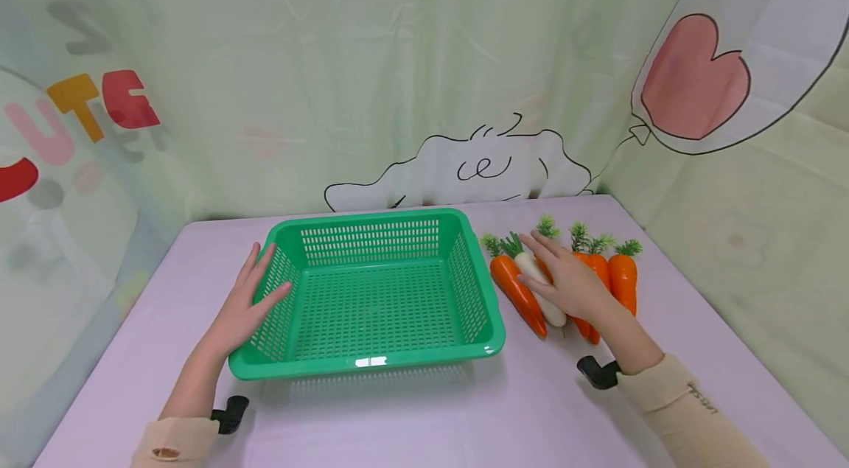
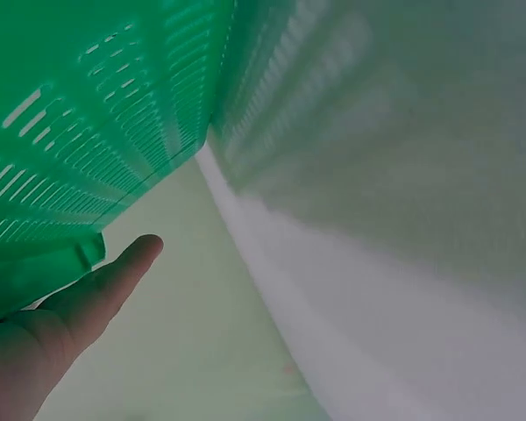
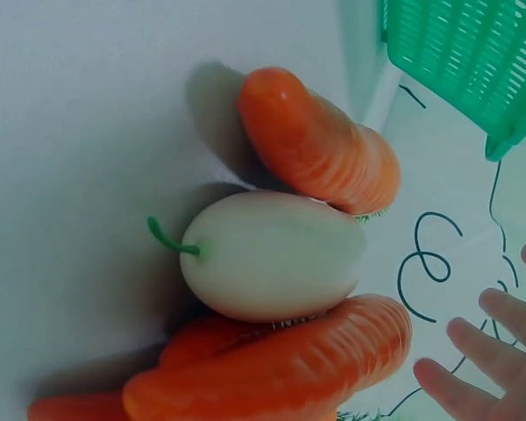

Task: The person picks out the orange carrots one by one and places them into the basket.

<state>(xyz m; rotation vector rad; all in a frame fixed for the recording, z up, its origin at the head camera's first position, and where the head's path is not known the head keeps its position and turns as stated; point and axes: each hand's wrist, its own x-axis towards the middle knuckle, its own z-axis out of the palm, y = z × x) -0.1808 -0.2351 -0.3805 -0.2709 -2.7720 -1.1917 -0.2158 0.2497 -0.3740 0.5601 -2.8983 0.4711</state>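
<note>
The green basket (image 1: 431,360) stands between left hand (image 1: 242,309) — fingers apart at its rim — and right hand (image 1: 573,280), fingers spread over a white radish (image 1: 553,313), carrots (image 1: 517,295) alongside, printed curtain (image 1: 298,85) behind.

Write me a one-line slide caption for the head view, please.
A person's left hand at an empty green basket, right hand above a white radish and orange carrots.
</note>
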